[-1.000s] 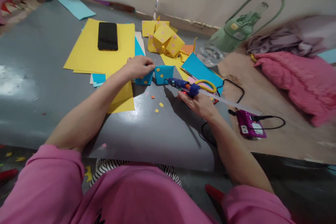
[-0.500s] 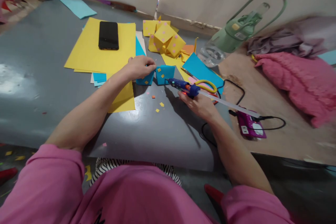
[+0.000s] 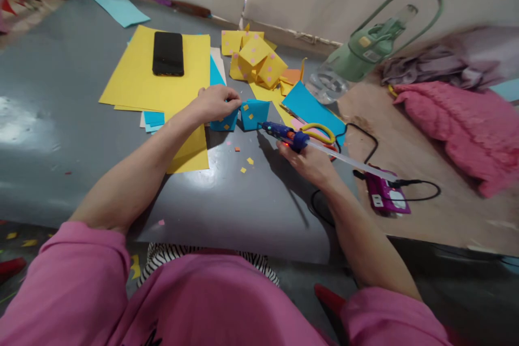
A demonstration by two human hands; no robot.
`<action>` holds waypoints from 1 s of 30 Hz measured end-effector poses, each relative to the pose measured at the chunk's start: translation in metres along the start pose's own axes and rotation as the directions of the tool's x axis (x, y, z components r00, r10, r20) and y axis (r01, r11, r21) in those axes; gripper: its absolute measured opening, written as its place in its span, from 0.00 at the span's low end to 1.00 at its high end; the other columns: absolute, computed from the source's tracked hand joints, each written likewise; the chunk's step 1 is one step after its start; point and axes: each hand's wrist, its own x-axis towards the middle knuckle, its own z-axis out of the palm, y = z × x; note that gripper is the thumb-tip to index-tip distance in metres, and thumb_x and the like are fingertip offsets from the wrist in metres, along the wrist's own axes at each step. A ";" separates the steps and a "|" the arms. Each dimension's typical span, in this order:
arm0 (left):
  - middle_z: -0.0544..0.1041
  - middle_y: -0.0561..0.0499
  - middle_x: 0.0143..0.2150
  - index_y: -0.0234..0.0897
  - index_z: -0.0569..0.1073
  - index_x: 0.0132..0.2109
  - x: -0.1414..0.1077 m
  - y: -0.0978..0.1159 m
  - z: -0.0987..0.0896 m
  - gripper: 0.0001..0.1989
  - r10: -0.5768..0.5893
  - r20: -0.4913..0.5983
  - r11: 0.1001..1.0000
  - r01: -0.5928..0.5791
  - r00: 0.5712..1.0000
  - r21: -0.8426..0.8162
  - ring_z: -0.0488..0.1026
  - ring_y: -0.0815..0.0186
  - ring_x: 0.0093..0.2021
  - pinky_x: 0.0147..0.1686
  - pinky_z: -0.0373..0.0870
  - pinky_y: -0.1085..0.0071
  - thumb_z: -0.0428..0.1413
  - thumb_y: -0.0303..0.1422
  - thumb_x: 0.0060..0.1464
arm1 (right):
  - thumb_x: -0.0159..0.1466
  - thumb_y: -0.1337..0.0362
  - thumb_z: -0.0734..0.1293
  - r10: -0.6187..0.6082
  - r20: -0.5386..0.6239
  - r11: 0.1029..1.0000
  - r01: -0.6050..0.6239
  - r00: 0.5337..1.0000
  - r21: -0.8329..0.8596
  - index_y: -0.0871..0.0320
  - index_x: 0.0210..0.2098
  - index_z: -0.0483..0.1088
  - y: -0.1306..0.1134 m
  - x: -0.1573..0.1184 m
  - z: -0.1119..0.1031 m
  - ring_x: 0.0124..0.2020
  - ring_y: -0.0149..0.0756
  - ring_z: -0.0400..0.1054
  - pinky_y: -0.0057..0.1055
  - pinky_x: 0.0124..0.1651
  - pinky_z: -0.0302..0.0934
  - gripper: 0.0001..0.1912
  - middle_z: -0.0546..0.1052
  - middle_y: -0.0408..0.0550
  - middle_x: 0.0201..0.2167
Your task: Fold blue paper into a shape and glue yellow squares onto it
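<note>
A folded blue paper piece (image 3: 255, 115) dotted with small yellow squares stands on the grey table. Its left part lies partly under my left hand (image 3: 217, 104), whose thumb and fingers pinch the paper's upper edge. My right hand (image 3: 306, 161) is wrapped around a blue hot glue gun (image 3: 281, 132) with a red light glowing on it. The gun's nozzle points left, at the lower right corner of the blue paper; whether it touches is hard to see. A long clear glue stick (image 3: 352, 159) sticks out of the gun's back.
Behind stand yellow dotted folded papers (image 3: 255, 57). Yellow sheets (image 3: 138, 75) carry a black phone (image 3: 168, 54) on the left. Yellow-handled scissors (image 3: 320, 132) lie beside the gun. A green bottle (image 3: 357, 54), a purple power strip (image 3: 387, 194) and its black cord are on the right.
The glue gun and my right hand have shifted very slightly to the right. The right edge of the blue paper sits a little differently. My left hand keeps its pinch.
</note>
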 end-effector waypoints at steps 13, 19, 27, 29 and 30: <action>0.82 0.48 0.40 0.43 0.82 0.47 -0.003 0.004 -0.003 0.16 -0.027 0.024 1.000 0.027 0.999 0.005 0.77 0.55 0.45 0.51 0.68 0.59 0.50 0.38 0.61 | 0.65 0.46 0.63 0.032 0.009 0.999 -0.032 0.999 0.013 0.52 0.27 0.66 -0.002 0.002 0.000 0.29 0.42 0.66 0.38 0.32 0.57 0.19 0.71 0.48 0.24; 0.83 0.47 0.41 0.42 0.82 0.48 -0.004 0.007 -0.004 0.16 -0.048 0.032 0.999 0.047 0.998 0.007 0.77 0.55 0.44 0.51 0.68 0.59 0.51 0.37 0.62 | 0.65 0.48 0.63 0.027 0.000 1.000 -0.027 1.000 0.002 0.52 0.24 0.63 -0.002 0.002 0.001 0.31 0.43 0.67 0.38 0.33 0.58 0.19 0.71 0.49 0.26; 0.82 0.47 0.43 0.39 0.81 0.52 -0.008 0.012 -0.008 0.18 -0.064 0.074 0.997 0.061 0.995 0.040 0.76 0.60 0.42 0.49 0.68 0.64 0.49 0.37 0.64 | 0.65 0.50 0.63 0.019 0.012 1.000 -0.019 1.000 0.006 0.52 0.24 0.61 -0.004 0.002 0.000 0.30 0.41 0.65 0.36 0.32 0.56 0.18 0.70 0.47 0.24; 0.81 0.47 0.41 0.39 0.81 0.52 -0.008 0.012 -0.008 0.18 -0.066 0.073 0.997 0.063 0.995 0.041 0.75 0.60 0.41 0.49 0.68 0.64 0.49 0.37 0.64 | 0.65 0.50 0.63 0.021 0.010 1.000 -0.021 1.000 0.002 0.52 0.24 0.62 -0.004 0.002 0.001 0.30 0.41 0.65 0.36 0.32 0.56 0.17 0.70 0.47 0.24; 0.81 0.47 0.41 0.39 0.81 0.52 -0.008 0.012 -0.008 0.18 -0.063 0.070 0.997 0.060 0.996 0.039 0.75 0.60 0.41 0.49 0.68 0.64 0.49 0.37 0.64 | 0.65 0.50 0.63 0.025 0.006 1.000 -0.025 1.000 -0.004 0.52 0.24 0.62 -0.003 0.002 0.001 0.30 0.41 0.65 0.36 0.32 0.56 0.17 0.70 0.47 0.24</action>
